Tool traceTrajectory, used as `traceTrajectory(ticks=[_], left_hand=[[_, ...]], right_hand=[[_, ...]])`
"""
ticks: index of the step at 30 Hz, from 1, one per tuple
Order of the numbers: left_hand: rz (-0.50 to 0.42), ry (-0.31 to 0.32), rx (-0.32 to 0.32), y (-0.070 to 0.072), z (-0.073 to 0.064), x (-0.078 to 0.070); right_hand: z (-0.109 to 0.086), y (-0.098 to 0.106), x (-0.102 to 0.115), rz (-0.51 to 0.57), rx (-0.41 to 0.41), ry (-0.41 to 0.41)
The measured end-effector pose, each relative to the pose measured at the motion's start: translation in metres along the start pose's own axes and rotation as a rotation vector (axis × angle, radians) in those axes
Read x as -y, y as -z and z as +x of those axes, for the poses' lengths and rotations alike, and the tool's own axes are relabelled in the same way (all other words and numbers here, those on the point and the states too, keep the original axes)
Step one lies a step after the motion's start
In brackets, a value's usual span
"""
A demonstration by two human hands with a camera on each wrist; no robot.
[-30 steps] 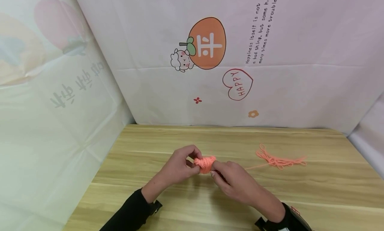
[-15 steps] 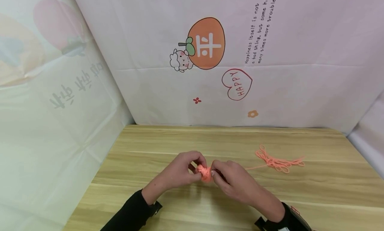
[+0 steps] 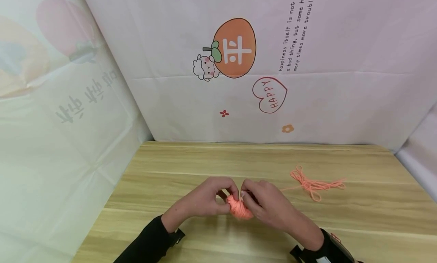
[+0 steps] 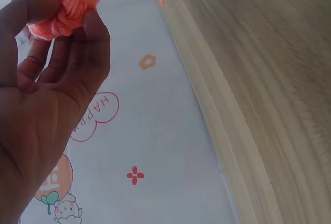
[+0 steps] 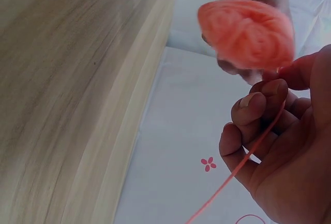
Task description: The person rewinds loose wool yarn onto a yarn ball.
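A small coral-orange ball of yarn is held up over the wooden table between both hands. My left hand grips its left end, thumb and fingertips pressed into the wound strands, as the left wrist view shows the ball from close by. Just right of it, my right hand pinches the yarn strand between thumb and index finger, its other fingers curled. In the right wrist view the strand runs across the palm and out of the pinch, with the ball above.
A loose, looped bundle of the same yarn lies on the table to the right, joined by the strand to my right hand. Behind the table rises a white printed cloth; another cloth hangs at the left.
The yarn ball has turned in the left hand and come nearer the body, its free end swinging down to the right. The loose bundle's loops have shifted slightly.
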State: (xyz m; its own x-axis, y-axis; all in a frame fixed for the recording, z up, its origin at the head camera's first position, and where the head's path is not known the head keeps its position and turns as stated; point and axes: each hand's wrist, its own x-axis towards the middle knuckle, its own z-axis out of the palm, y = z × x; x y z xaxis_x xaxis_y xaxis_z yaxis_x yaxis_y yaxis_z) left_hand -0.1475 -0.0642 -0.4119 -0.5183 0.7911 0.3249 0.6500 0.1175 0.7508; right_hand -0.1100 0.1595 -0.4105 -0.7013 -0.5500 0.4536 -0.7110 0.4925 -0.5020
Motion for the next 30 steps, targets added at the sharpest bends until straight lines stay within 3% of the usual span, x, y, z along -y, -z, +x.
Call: traceTrajectory(ticks=[2,5,13,17,24,30], left_hand=[[-0.027,-0.014,0.007,-0.002,-0.001,0.009],[-0.065,-0.038,0.007,-0.002,0.000,0.007],[-0.168,-0.133,-0.002,0.003,0.002,-0.014],[-0.233,-0.135,-0.017,0.008,0.001,-0.024],[-0.260,-0.146,-0.043,0.012,0.001,-0.027],[-0.285,-0.189,-0.115,0.014,0.001,-0.027]], right_hand=[[0.000,0.000,0.000,0.006,-0.006,-0.001],[0.000,0.000,0.000,0.020,-0.016,0.007],[0.000,0.000,-0.002,0.025,-0.029,0.026],[0.001,0.000,-0.003,0.014,-0.018,0.002],[0.001,-0.001,-0.005,-0.021,-0.014,0.032],[0.001,0.000,-0.004,-0.048,0.010,0.001]])
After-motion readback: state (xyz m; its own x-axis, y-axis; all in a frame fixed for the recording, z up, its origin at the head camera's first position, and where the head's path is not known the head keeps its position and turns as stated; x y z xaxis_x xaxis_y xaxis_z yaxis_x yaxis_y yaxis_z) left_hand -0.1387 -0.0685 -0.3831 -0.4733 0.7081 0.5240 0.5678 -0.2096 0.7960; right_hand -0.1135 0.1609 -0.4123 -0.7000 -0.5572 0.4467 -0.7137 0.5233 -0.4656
